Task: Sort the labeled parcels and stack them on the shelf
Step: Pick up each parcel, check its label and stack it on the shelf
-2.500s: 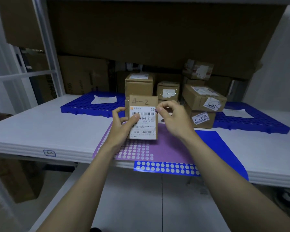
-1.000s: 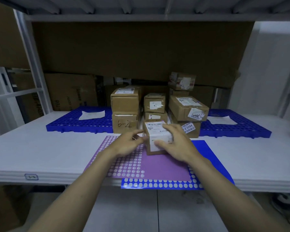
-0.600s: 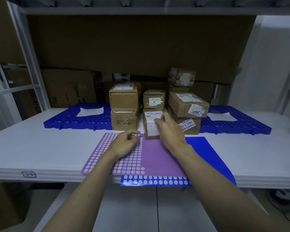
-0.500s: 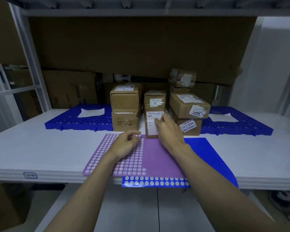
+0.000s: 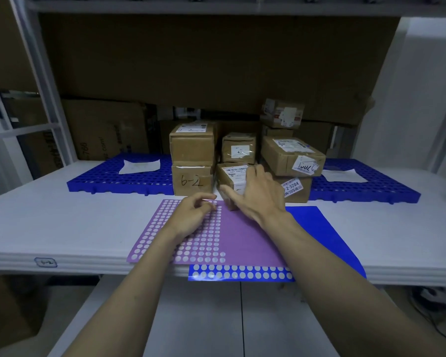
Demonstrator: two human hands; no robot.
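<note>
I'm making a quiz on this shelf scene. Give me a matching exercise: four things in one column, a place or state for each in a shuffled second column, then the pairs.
1. right hand
2. left hand
3. box marked 6-2
4. blue sticker sheet

A. bottom of the left stack
B. partly under the purple sheet
C. fingers loosely curled over white dots
D. touching the small labelled parcel

Pairs: 1-D, 2-C, 3-A, 4-B

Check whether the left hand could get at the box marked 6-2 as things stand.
Probably yes. The left hand rests on the purple sheet, holding nothing, just before the 6-2 box, whose front face is unobstructed. Another box sits on top, though.
</note>
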